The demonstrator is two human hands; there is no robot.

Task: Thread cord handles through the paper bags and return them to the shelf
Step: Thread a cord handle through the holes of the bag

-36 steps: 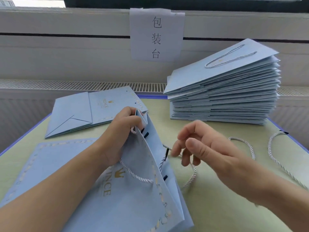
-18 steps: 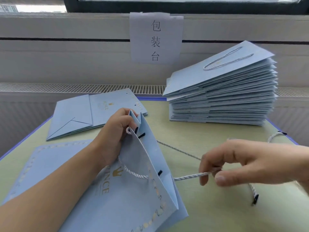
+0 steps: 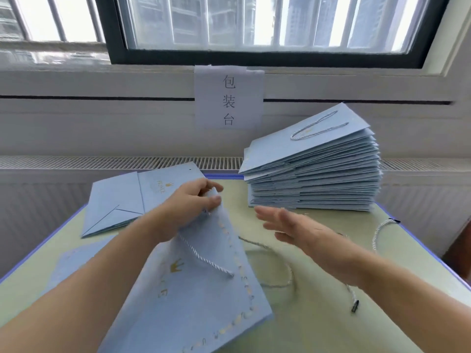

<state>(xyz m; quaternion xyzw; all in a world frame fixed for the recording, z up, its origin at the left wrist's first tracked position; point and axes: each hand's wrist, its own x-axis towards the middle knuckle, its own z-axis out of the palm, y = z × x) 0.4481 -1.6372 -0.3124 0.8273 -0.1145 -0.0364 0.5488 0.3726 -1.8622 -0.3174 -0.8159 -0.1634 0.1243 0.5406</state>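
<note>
1. Desk (image 3: 318, 332) with a pale green top and a blue edge fills the lower view, set against a white wall under a window (image 3: 267, 24).
2. Stack of finished bags (image 3: 313, 174), light blue, stands at the far right of the desk; a cord handle (image 3: 317, 127) lies on its top bag.
3. Paper bag (image 3: 193, 289) being worked on slants up from the near desk, its gold crown print facing the camera and a white cord handle looping across its face.
4. Flat bags (image 3: 119, 202) lie at the far left of the desk, partly behind the held bag.
5. Paper sign (image 3: 229, 99) with three printed characters is stuck to the wall above the desk.
6. Left hand (image 3: 188, 202) has its fingers closed on the top edge of the paper bag, holding it up.
7. Right hand (image 3: 298, 230) hovers open just right of the bag, fingers spread, gripping nothing.
8. Loose cord (image 3: 275, 253) trails on the desk below the right hand, blurred.
9. Another cord (image 3: 379, 230) lies near the right edge.
</note>
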